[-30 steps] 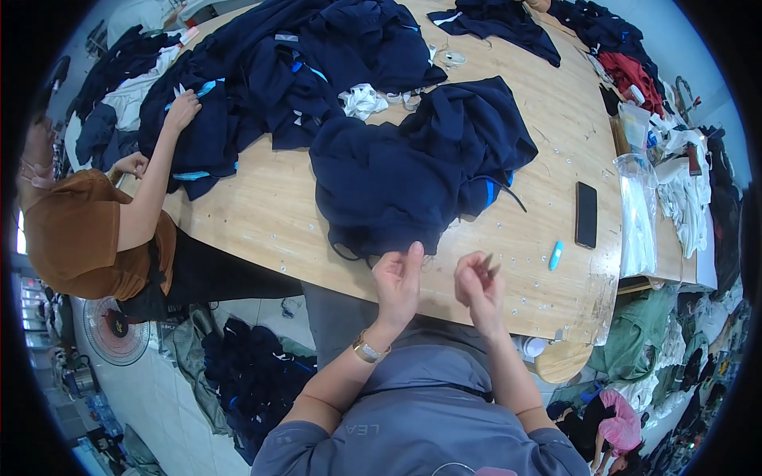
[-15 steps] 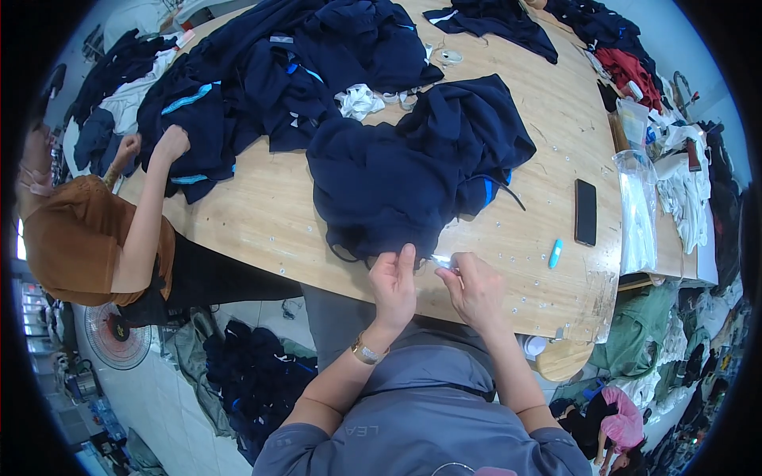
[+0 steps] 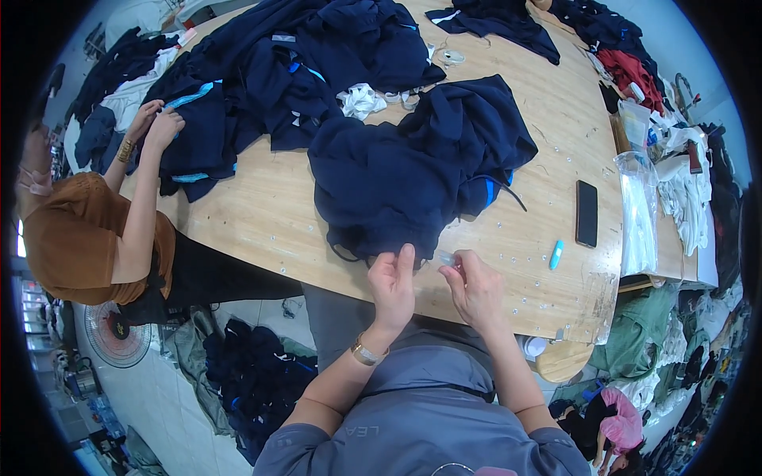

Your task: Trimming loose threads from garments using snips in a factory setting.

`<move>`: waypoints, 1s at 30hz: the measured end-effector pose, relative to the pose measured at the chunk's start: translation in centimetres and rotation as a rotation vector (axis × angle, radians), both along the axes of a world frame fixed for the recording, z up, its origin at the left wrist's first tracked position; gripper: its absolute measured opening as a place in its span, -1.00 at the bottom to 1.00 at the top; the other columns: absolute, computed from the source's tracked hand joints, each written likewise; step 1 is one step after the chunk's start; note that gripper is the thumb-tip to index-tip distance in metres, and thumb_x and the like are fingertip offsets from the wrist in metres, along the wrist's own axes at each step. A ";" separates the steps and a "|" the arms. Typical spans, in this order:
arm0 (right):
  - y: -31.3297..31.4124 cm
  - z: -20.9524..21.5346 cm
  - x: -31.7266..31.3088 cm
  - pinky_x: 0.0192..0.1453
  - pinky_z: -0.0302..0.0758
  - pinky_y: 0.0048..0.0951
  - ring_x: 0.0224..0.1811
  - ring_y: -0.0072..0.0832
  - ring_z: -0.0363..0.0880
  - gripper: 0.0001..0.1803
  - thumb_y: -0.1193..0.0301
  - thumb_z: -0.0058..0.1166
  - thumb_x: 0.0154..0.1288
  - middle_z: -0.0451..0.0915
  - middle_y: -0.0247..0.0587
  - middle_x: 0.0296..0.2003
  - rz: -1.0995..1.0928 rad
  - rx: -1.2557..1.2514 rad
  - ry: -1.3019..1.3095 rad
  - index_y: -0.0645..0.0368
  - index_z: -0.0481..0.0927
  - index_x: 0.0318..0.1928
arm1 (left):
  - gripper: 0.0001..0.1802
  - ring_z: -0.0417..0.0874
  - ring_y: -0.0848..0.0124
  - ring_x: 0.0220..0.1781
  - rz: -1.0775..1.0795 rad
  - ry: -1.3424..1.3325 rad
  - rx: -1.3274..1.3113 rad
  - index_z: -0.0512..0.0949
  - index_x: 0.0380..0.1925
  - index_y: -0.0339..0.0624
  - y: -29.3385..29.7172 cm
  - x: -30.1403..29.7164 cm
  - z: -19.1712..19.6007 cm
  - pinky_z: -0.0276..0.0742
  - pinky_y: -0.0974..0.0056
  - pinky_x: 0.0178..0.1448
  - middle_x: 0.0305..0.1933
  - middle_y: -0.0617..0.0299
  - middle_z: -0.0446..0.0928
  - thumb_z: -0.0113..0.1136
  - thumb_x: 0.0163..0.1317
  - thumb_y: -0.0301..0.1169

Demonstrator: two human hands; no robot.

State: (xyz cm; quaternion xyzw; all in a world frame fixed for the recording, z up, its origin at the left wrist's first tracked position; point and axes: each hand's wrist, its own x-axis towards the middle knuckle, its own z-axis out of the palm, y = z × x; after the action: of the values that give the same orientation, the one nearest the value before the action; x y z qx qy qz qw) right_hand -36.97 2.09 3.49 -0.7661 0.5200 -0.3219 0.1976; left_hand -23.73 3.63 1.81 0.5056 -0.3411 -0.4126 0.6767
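Dark navy fabric garment [image 3: 413, 178] lies bunched on pale wooden table [image 3: 270, 214], near edge just ahead of person. Left hand [image 3: 393, 285] pinches garment's hem, fingers pressed together. Right hand [image 3: 475, 287] pinches small clear plastic piece [image 3: 447, 258] between fingertips, just beside hem. Black phone [image 3: 586, 213] and light blue marker [image 3: 556, 255] lie to right. Co-worker in orange top handles 2nd navy pile [image 3: 238, 87] at left.

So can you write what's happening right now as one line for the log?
left hand: on edge of navy garment | right hand: pinching small clear piece | wooden table | co-worker: handling dark clothes pile | black phone, blue marker at right
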 end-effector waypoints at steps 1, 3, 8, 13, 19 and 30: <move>0.1 -0.2 0.0 -0.54 0.38 -0.41 -0.56 -0.34 0.51 -0.69 0.17 0.09 0.17 0.48 -0.22 -0.56 -0.001 0.000 0.000 0.16 0.42 -0.38 | -0.67 0.18 0.72 -0.59 -0.001 0.000 0.000 0.36 -0.63 -0.24 0.0 0.1 0.0 0.06 0.53 -0.55 -0.64 0.47 0.29 0.04 0.30 -0.34; 0.2 -0.5 0.0 -0.54 0.38 -0.42 -0.56 -0.35 0.52 -0.72 0.22 0.12 0.17 0.50 -0.20 -0.55 -0.020 0.034 -0.055 0.17 0.45 -0.32 | -0.67 0.16 0.74 -0.57 -0.039 0.143 0.058 0.35 -0.63 -0.19 0.0 0.4 -0.2 0.05 0.55 -0.53 -0.61 0.50 0.29 0.02 0.31 -0.33; 0.1 0.4 1.2 -0.55 0.38 -0.42 -0.60 -0.39 0.50 -0.70 0.34 0.19 0.07 0.48 -0.26 -0.60 0.058 -0.101 -0.221 0.18 0.50 -0.20 | -0.72 0.21 0.73 -0.55 -0.072 0.301 0.038 0.38 -0.59 -0.16 0.0 0.1 -0.7 0.10 0.55 -0.51 -0.57 0.49 0.33 0.02 0.31 -0.33; -0.6 -0.4 1.0 -0.56 0.36 -0.45 -0.64 -0.42 0.47 -0.65 0.47 0.21 -0.13 0.44 -0.32 -0.66 0.227 -0.316 -0.150 0.18 0.56 -0.20 | -0.86 0.45 0.63 -0.39 -0.214 0.684 0.093 0.46 -0.39 -0.18 -0.1 -0.1 1.6 0.45 0.47 -0.28 -0.37 0.37 0.47 0.02 0.30 -0.38; 0.5 0.0 0.9 -0.61 0.29 -0.55 -0.73 -0.51 0.39 -0.73 0.56 0.22 -0.13 0.45 -0.31 -0.67 0.401 -0.226 -0.333 0.17 0.58 -0.30 | -0.67 0.56 0.40 -0.09 -0.281 0.726 0.121 0.31 0.03 -0.28 -0.6 0.7 2.0 0.53 0.22 0.08 -0.03 0.12 0.47 -0.03 0.31 -0.39; -0.2 1.1 2.1 -0.61 -0.01 -0.74 -0.67 -0.87 0.09 -0.92 0.52 0.13 0.15 0.26 -0.60 -0.70 -0.075 0.383 -0.749 0.28 0.54 -0.36 | -0.84 0.43 0.66 -0.34 -0.130 0.573 0.032 0.46 -0.19 -0.18 0.0 -0.7 0.3 0.29 0.52 -0.37 -0.26 0.38 0.50 0.13 0.23 -0.44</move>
State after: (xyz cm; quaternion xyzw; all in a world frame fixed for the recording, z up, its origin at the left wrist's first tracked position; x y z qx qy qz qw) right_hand -34.89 1.94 4.63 -0.5259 0.4903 -0.4827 0.5000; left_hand -24.47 3.61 2.09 0.3562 -0.1611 -0.5864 0.7094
